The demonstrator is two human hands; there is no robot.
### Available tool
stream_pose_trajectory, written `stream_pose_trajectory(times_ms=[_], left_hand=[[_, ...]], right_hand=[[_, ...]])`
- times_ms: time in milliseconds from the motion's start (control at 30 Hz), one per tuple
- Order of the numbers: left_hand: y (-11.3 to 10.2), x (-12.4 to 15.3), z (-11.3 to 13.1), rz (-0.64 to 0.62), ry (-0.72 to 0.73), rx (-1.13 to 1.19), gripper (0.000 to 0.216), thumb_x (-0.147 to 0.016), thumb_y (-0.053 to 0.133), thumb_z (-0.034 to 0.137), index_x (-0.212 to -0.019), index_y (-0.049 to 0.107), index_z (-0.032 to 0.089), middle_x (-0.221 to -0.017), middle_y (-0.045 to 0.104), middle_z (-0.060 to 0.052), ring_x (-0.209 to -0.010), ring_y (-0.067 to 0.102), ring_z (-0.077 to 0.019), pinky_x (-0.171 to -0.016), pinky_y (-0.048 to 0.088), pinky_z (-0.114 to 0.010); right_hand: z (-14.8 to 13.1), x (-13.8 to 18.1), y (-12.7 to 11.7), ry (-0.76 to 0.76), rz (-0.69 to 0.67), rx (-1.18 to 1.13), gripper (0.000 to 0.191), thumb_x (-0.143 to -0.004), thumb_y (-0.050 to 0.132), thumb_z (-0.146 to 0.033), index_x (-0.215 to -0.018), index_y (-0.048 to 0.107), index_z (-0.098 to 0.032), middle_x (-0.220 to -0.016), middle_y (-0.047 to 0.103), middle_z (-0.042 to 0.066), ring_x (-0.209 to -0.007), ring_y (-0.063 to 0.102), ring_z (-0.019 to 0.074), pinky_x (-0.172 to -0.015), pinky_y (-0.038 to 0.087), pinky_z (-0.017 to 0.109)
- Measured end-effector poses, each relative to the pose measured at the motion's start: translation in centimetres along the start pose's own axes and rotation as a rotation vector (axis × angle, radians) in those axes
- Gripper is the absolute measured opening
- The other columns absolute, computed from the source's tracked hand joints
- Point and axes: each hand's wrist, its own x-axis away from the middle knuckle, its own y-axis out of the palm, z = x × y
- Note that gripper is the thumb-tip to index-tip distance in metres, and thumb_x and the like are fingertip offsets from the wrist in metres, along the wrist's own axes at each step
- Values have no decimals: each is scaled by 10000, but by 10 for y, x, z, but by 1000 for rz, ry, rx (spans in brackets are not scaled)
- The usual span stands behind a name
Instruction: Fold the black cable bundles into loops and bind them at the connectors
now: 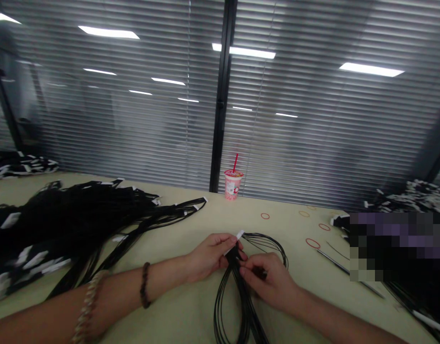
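Note:
A bundle of thin black cords [241,296] lies looped on the pale table [177,306], with a white tag [239,234] at its top. My left hand [211,255] is closed on the bundle just under the tag. My right hand [268,279] pinches the same bundle a little lower, fingers curled round it. Loops of cord fan out behind my right hand toward the upper right [273,243]. A beaded bracelet and a dark bracelet sit on my left forearm.
A large heap of black cords with white tags [62,224] covers the table's left. More tagged cords [413,196] pile at the right. Red rubber bands [312,243] lie scattered beyond my hands. A pink cup with a red straw [233,184] stands by the blinds.

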Motion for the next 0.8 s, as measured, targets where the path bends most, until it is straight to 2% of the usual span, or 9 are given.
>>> stream_pose_trajectory(times_ms=[100, 233, 300, 433, 533, 600, 700, 800], left_hand=[[0, 0, 1, 11, -19, 1, 324, -741, 515, 393, -834, 542, 84, -748, 604, -72, -657, 576, -100, -606, 436, -194], [-1, -1, 1, -9, -40, 30, 326, -745, 502, 408, -843, 528, 98, -757, 607, -72, -648, 586, -114, -639, 447, -234], [-2, -2, 0, -35, -43, 43, 321, -748, 497, 405, -844, 523, 99, -751, 608, -73, -645, 591, -123, -660, 450, -252], [-1, -1, 0, -52, -51, 41, 322, -752, 490, 405, -845, 521, 99, -748, 607, -72, -631, 597, -128, -648, 447, -247], [0, 1, 1, -56, -65, 28, 314, -753, 489, 403, -843, 518, 103, -744, 604, -62, -632, 602, -133, -665, 447, -260], [1, 2, 1, -81, -72, 11, 310, -753, 487, 404, -836, 513, 107, -742, 603, -60, -644, 607, -145, -673, 447, -273], [3, 3, 2, -113, -68, -10, 321, -758, 475, 414, -837, 510, 105, -728, 604, -67, -635, 607, -155, -661, 449, -285], [4, 4, 3, -115, -71, 6, 333, -760, 466, 421, -843, 511, 102, -709, 605, -67, -610, 601, -148, -652, 454, -294]], right_hand=[[5, -4, -7, 15, -97, -100, 249, -756, 470, -280, -564, 494, -124, -461, 391, -43, -420, 326, 32, -416, 245, 146], [7, -10, -19, 214, -321, -362, 261, -738, 510, -363, -647, 500, -119, -498, 464, -32, -373, 393, 35, -361, 287, 138], [6, -13, -25, 250, -393, -448, 287, -730, 526, -392, -660, 508, -114, -508, 488, -29, -365, 421, 32, -354, 308, 131], [7, -16, -34, 265, -453, -498, 284, -732, 537, -380, -679, 527, -101, -559, 539, -8, -386, 464, 25, -368, 345, 117], [8, -18, -39, 274, -468, -600, 232, -697, 585, -279, -857, 520, -124, -580, 562, -21, -362, 448, 23, -341, 340, 109], [7, -20, -45, 274, -465, -708, 327, -655, 604, -196, -958, 492, -145, -545, 550, -49, -327, 403, 16, -305, 304, 95], [5, -22, -58, 283, -497, -890, 202, -639, 571, -185, -822, 545, -103, -486, 545, -24, -309, 412, 34, -279, 299, 101], [3, -22, -78, 265, -454, -1059, 181, -629, 568, -238, -733, 569, -89, -587, 613, 53, -382, 524, 88, -322, 370, 140]])
